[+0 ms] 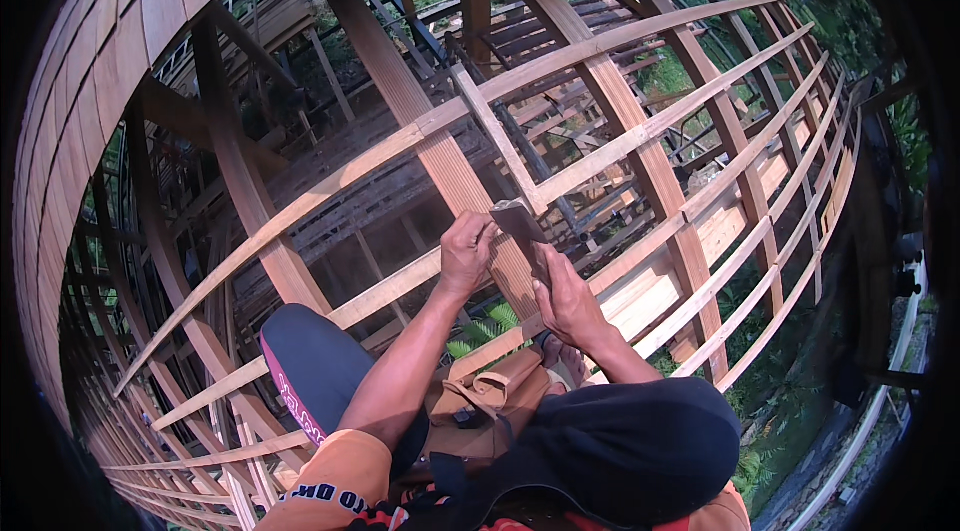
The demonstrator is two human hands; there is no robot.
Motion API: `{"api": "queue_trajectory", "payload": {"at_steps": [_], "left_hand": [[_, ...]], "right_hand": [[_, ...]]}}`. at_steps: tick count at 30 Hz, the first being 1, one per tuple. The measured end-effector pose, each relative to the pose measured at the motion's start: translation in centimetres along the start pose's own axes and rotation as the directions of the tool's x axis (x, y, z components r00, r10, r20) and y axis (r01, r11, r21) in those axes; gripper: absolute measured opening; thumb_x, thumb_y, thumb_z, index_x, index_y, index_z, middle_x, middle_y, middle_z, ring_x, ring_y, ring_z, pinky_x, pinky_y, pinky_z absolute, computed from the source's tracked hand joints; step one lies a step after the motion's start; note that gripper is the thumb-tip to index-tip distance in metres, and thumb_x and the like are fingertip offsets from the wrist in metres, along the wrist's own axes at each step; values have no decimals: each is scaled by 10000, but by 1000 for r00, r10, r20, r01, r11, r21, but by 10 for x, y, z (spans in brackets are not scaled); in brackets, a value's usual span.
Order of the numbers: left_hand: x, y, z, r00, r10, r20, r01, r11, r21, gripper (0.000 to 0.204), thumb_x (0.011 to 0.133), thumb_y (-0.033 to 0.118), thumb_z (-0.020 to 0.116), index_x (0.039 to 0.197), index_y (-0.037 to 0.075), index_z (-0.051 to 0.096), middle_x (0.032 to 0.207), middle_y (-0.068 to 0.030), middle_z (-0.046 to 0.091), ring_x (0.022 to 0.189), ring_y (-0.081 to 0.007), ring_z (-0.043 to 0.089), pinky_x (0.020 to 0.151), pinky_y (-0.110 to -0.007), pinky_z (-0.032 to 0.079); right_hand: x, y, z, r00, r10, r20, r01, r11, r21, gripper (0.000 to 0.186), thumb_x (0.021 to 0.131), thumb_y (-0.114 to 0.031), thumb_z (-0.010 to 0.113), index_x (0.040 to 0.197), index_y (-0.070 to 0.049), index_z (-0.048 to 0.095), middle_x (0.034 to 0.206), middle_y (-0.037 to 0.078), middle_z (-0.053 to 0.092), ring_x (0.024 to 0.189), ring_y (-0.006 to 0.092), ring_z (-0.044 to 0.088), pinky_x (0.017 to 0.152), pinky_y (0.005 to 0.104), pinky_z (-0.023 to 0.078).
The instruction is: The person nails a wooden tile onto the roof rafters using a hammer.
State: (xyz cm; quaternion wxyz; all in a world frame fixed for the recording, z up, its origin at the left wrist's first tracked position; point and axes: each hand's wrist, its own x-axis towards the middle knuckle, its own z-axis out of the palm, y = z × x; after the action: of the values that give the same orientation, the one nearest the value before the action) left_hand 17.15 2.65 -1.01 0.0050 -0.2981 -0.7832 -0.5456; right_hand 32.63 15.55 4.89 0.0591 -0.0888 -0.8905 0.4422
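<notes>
My right hand (pixel 574 299) is closed round the lower end of a dark, flat, blade-like tool (pixel 520 225); its exact kind is unclear. Curled into a fist, my left hand (pixel 468 249) meets the tool's left edge. Whether its fingers grip that edge or a small piece beside it is hidden. A pale patch shows along the tool's top edge. Both hands are above a broad wooden rafter (pixel 455 176), close to the corner where a short upright strip (pixel 495 136) meets a long batten (pixel 595 163).
Curved battens cross sloping rafters all round, with open gaps to lumber and greenery below. Wooden shingles (pixel 100 81) cover the upper left. A brown tool pouch (pixel 478 421) lies between my bent legs, near my sandalled foot (pixel 566 361). Pale boards (pixel 645 303) lie behind the right-hand battens.
</notes>
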Motion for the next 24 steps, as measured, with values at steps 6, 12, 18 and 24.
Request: {"api": "queue_trajectory", "payload": {"at_steps": [6,12,18,24], "left_hand": [[-2,-3,-3,998,57,-11,-57,998,1,104,840,1,693,838,-25,592,759,-138,570,676,-280,598,620,-357,467],[-2,-9,1,998,61,-2,-61,998,-19,67,851,4,697,854,-18,634,773,-123,610,689,-245,622,627,-332,486],[-2,-11,-1,998,68,11,-68,998,-13,54,855,-20,681,907,-9,670,775,-120,615,703,-235,639,642,-320,500],[28,-8,-30,989,-141,53,149,971,-189,264,817,151,656,998,-40,643,840,-78,604,708,-122,597,650,-256,500]], "right_hand": [[8,-14,-5,985,-159,-73,152,984,-90,547,923,-53,574,1411,47,347,1158,287,571,960,463,623,803,473,538],[-5,-5,-12,940,-221,-260,244,968,59,513,936,-7,573,1394,57,351,1025,224,643,894,364,684,757,397,550],[2,4,-5,998,53,22,-54,996,75,524,951,-73,544,1425,16,340,1217,325,564,1049,510,596,898,488,497],[-15,6,-35,983,137,-125,-128,989,80,501,959,-69,559,1411,35,369,1063,264,645,928,376,687,773,417,539]]}}
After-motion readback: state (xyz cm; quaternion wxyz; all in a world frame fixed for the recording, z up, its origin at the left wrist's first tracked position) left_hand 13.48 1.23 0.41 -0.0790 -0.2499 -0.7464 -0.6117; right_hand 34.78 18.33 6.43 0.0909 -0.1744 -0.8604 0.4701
